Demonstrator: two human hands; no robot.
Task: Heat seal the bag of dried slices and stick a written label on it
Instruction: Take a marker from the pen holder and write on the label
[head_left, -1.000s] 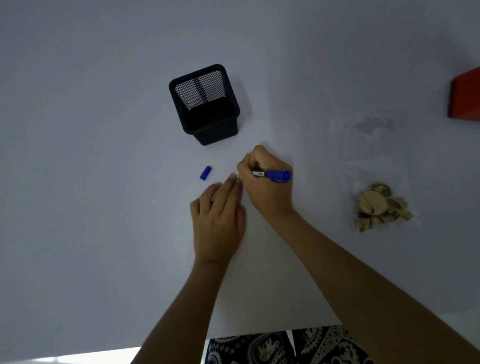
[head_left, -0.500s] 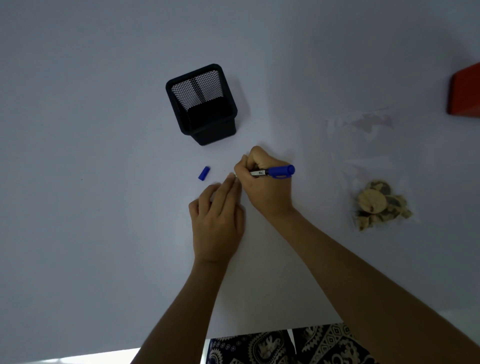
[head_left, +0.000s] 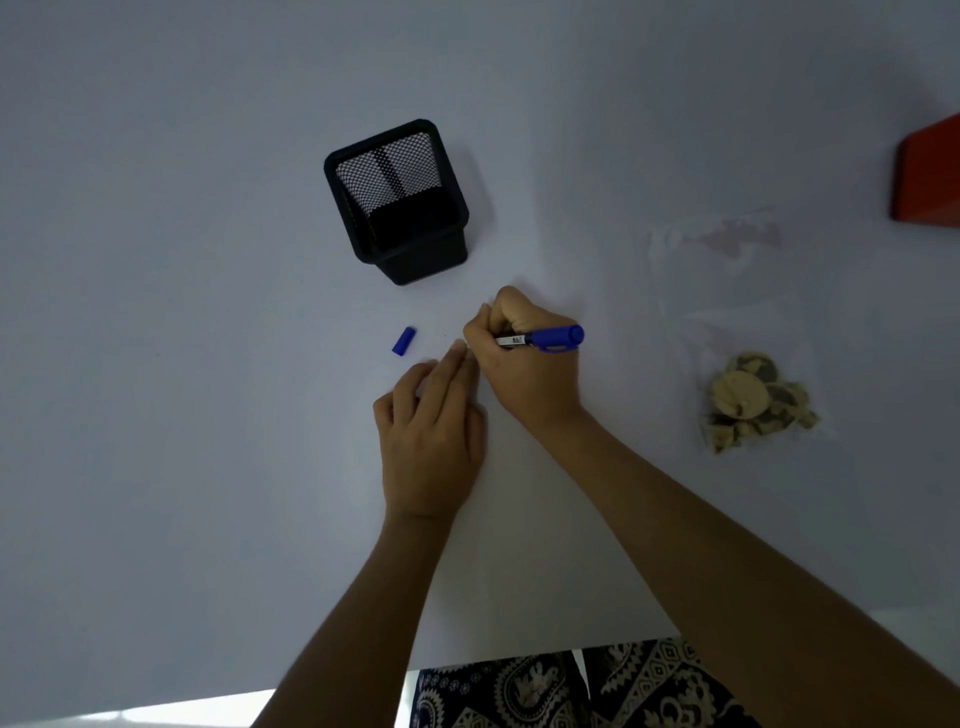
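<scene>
- Right hand (head_left: 524, 364): curled around a blue marker (head_left: 543, 339), tip down and hidden behind the fingers; compared with a second ago the marker's rear end lies slightly higher and farther out, consistent with writing strokes.
- Left hand (head_left: 431, 431): fingers straight and together, pressed flat on the table (head_left: 156, 467) just beside the marker tip, unmoved; the label beneath it cannot be made out.
- Marker cap (head_left: 403, 341): loose, just left of the left fingertips.
- Mesh pen holder (head_left: 397, 197): beyond both hands.
- Bag of dried slices (head_left: 753, 400): well right of the right hand, untouched; labelling evidently remains.
- Red object (head_left: 930, 176): far right edge.
</scene>
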